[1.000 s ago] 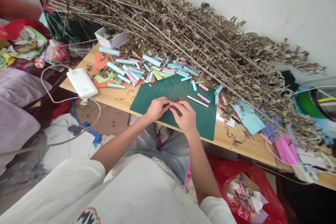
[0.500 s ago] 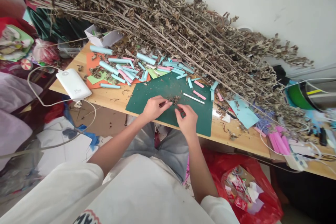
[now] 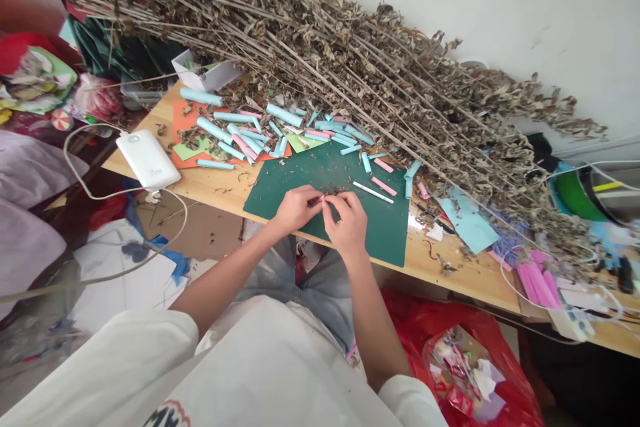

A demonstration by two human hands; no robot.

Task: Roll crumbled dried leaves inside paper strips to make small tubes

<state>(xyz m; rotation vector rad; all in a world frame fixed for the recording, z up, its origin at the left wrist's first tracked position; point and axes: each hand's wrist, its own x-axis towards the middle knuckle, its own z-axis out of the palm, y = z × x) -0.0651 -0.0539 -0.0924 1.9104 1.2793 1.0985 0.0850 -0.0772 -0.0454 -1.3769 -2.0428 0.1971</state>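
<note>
- Two hands have come together: a half second ago the right fingertips were apart from the left, near the crumbs [image 3: 340, 187]; now both sets meet above the mat [image 3: 387, 233]. I take this to mean the work is back at the small roll, with both hands sharing it.
- Blue tubes [image 3: 215, 129] lie on the left of the table, well apart from the hands, and I see neither hand touching them.
- The left hand [image 3: 300, 208] is nearly closed, thumb and forefinger pinching the roll, other fingers curled under.
- The roll [image 3: 321, 199], pinkish and mostly hidden, sits between the fingertips of both hands.
- The right hand [image 3: 347, 221] is half curled, thumb and forefinger tips brought together at the roll's end; I cannot tell whether they grip it.
- Right of the hands, a white stick [image 3: 373, 192] and a pink tube [image 3: 384, 186] lie on the mat.
</note>
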